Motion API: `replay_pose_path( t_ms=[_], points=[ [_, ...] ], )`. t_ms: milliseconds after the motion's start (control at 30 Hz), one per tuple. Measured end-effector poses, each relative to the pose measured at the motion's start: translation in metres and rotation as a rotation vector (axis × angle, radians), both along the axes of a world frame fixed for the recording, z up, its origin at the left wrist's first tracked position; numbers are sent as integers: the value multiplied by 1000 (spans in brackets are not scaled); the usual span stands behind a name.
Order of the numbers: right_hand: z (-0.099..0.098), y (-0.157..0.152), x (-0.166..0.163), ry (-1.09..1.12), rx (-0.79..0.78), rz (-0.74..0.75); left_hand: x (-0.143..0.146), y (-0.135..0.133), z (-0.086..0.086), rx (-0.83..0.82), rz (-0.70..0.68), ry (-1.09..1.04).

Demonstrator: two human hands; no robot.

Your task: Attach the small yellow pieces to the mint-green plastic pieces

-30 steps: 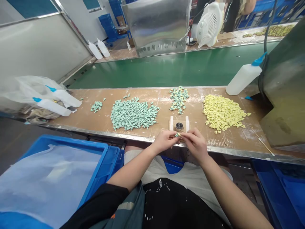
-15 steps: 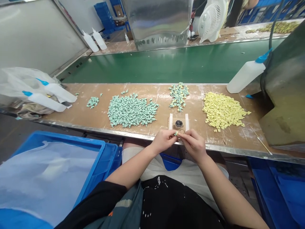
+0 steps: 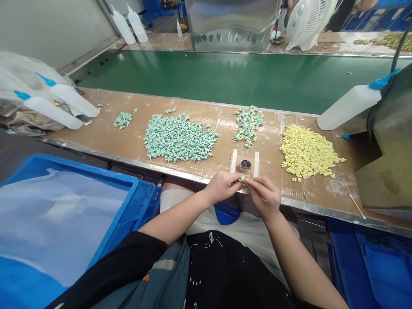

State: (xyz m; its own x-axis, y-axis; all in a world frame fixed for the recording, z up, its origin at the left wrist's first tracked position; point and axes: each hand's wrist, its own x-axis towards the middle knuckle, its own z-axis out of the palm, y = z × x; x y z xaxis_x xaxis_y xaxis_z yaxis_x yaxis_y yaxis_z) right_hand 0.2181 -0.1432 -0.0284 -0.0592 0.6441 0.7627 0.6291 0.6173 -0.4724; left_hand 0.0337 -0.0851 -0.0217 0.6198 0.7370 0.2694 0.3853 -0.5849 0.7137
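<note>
My left hand and my right hand meet at the near edge of the brown work board. Both pinch one tiny teal and yellow piece between their fingertips. Just beyond the fingers a small round dark pot sits between two white strips. A big heap of teal pieces lies to the left, a heap of yellow pieces to the right, and a small mixed teal and yellow heap straight ahead.
A green conveyor belt runs behind the board. White squeeze bottles lie at left and at right. A blue crate lined with plastic stands at my left knee. A white fan and a metal box stand beyond the belt.
My hands stay pinched together on the small piece. The view has tilted down and shifted slightly; the hands sit a little further right in frame.
</note>
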Motion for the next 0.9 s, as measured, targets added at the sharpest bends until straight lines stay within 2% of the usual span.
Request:
replay_pose_path(
  t_ms=[300, 500, 633, 733, 800, 900],
  points=[
    [-6, 0, 3, -24, -65, 7, -2, -1, -12, 95, -5, 32],
    [-3, 2, 1, 29, -58, 19, -3, -3, 2, 10, -36, 3],
    [-1, 4, 1, 75, -89, 30, -5, 0, 15, -211, -79, -90],
    [1, 4, 3, 86, -128, 100, -6, 3, 18, -412, -87, -188],
    [4, 3, 4, 98, -154, 144, -6, 3, 17, -598, -113, -329],
    [8, 2, 5, 126, -226, 172, -6, 1, 18, -929, -148, -654]
  ],
)
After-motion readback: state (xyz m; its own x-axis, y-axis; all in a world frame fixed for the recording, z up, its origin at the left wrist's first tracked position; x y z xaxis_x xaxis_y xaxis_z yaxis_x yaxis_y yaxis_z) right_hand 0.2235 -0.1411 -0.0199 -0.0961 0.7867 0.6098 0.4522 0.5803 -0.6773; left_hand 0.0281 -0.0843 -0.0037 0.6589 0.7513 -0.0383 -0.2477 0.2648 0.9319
